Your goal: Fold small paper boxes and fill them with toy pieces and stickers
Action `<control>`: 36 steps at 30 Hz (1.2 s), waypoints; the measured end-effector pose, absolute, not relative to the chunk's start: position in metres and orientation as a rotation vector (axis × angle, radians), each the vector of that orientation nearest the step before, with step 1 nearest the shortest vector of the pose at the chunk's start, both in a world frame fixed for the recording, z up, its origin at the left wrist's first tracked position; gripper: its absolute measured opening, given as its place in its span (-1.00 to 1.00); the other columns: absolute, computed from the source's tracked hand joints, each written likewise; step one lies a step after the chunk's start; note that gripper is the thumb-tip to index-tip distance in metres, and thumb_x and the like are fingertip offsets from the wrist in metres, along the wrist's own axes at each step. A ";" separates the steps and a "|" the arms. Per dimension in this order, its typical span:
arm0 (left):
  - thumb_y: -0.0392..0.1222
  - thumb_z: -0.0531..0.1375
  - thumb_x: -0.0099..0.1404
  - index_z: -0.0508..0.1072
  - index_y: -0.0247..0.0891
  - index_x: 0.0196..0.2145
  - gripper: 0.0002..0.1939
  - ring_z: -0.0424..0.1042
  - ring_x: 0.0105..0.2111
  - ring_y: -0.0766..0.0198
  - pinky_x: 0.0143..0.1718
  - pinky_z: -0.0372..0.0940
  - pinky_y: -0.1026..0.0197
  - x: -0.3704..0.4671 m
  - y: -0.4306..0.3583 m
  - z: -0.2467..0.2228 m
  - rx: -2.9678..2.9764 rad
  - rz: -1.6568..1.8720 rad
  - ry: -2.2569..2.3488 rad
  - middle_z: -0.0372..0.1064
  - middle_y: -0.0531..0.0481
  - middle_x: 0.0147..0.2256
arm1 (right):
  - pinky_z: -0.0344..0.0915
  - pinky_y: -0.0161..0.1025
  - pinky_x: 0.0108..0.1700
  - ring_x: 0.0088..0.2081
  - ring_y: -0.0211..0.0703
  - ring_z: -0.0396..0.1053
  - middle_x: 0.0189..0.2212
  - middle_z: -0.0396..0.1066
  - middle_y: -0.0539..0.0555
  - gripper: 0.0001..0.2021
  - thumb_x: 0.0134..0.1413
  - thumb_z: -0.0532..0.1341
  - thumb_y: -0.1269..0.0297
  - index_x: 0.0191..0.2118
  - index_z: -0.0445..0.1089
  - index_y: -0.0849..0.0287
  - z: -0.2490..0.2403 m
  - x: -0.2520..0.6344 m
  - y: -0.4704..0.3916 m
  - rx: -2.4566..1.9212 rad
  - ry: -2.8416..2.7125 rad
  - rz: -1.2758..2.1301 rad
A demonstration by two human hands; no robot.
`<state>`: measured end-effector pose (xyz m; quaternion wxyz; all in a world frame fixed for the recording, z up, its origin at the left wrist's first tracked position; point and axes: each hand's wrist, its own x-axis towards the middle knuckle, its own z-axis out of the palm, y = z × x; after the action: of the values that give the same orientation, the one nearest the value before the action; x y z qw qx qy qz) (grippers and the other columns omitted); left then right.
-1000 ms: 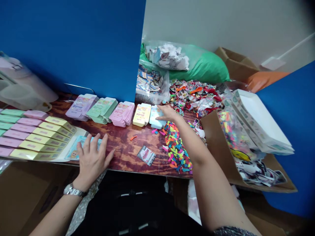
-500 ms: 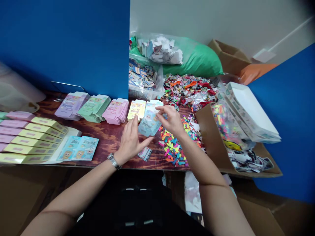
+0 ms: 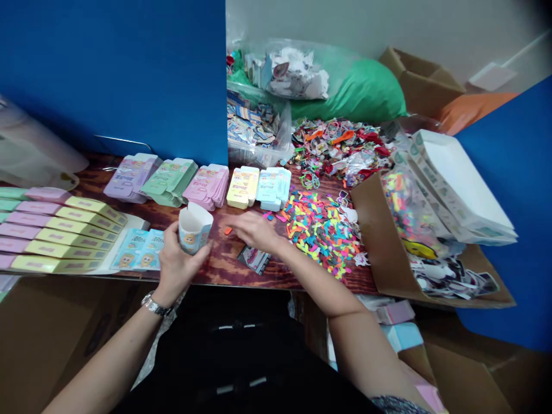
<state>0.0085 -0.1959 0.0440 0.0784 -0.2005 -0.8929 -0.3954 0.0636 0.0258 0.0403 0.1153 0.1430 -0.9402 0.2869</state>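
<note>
A person's left hand wraps around a small blue carton, opened into a tube with its mouth up and tilted slightly away, held just above the near edge of a dark wooden table. The right hand, fingers loosely spread and holding nothing that shows, hovers low to the right of the carton, just beside a small printed packet lying flat and a lone orange chip. Farther right of the carton spreads a heap of bright foam cut-outs, nearer the right hand than the left. Behind the carton, against a blue partition, sit flat card stacks in lilac, green, pink, yellow and blue. To the carton's left lie two flat blue cartons and rows of folded pastel boxes. A brown cardboard box stands at far right.
</note>
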 end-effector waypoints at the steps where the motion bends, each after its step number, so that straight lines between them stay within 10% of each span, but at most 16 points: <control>1: 0.17 0.33 0.03 0.25 -0.36 0.13 -0.18 0.46 -0.18 0.02 -0.22 0.36 0.08 0.007 -0.199 0.045 -0.611 -1.183 -2.681 0.36 -0.22 -0.07 | 0.25 -0.21 0.21 0.11 -0.19 0.31 0.05 0.38 0.11 -0.71 0.32 0.05 0.41 0.04 0.43 0.23 0.030 0.055 0.025 0.515 -2.896 0.696; 7: 0.06 0.36 0.09 -0.02 -0.27 0.34 0.00 0.32 0.13 -0.02 0.07 0.30 0.07 0.011 -0.192 0.043 -0.912 -1.318 -2.540 0.13 -0.27 0.23 | 0.17 -0.08 0.24 0.23 -0.08 0.15 0.18 0.25 0.09 -0.64 0.37 0.02 0.35 0.19 0.33 0.17 0.007 0.050 0.038 0.588 -3.207 0.094; 17: 0.06 0.33 0.13 0.20 -0.28 0.18 -0.24 0.44 -0.04 0.05 -0.06 0.37 0.13 0.023 -0.165 0.042 -1.060 -1.326 -2.569 0.33 -0.19 0.04 | 0.16 0.08 0.18 0.14 0.10 0.21 0.13 0.27 0.29 -0.59 0.32 0.03 0.37 0.23 0.30 0.23 0.029 0.166 0.135 -0.647 -3.194 -0.212; 27: -0.09 0.31 0.18 -0.01 -0.26 0.29 -0.16 0.41 0.03 0.07 -0.09 0.40 0.15 0.036 -0.142 0.043 -1.296 -1.316 -2.421 0.21 -0.26 0.17 | 0.30 -0.11 0.18 0.16 -0.11 0.28 0.19 0.21 0.19 -0.75 0.27 0.14 0.29 -0.02 0.48 0.16 0.081 0.144 0.011 0.019 -2.456 0.566; 36: -0.14 0.27 0.24 0.16 -0.23 0.13 -0.43 0.42 -0.06 0.09 -0.19 0.39 0.19 0.036 -0.149 0.038 -1.488 -1.099 -2.355 0.31 -0.19 -0.02 | 0.39 -0.31 0.00 -0.08 -0.27 0.42 -0.08 0.43 0.08 -0.67 0.34 0.06 0.18 0.11 0.35 0.16 0.080 0.136 -0.001 -0.348 -2.234 1.459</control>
<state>0.0358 -0.1491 0.0384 0.0734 -0.4956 -0.7843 -0.3660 0.1362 -0.0007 0.0804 0.2235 -0.1262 -0.8092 0.5285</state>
